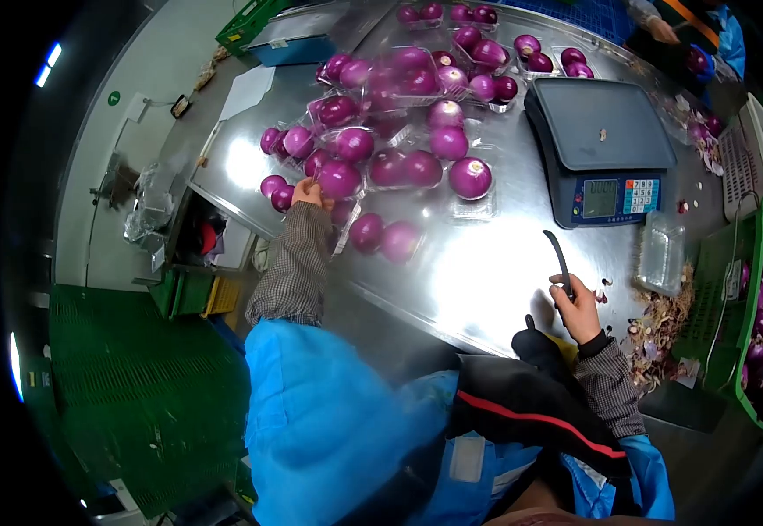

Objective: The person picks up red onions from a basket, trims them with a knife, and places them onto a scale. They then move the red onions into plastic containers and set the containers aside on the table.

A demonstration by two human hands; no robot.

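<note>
My left hand (313, 195) reaches to the near left edge of the onion packs. Its fingers are curled at the rim of a clear plastic tray (347, 230), beside a large red onion (339, 179); part of the grip is hidden. My right hand (578, 309) is closed around the handle of a small knife (558, 252), whose dark curved blade points up and away over the bare metal. Past my left hand, several clear trays of peeled red onions (406, 168) crowd the table. A single onion (470, 178) sits in another clear tray.
A digital scale (605, 131) stands right of the packs on the steel table (478, 263). An upside-down clear tray (661, 254) lies near onion skins and roots (657, 337). Green crate (719, 307) of onions at right. A co-worker's hand (662, 31) shows at the far right.
</note>
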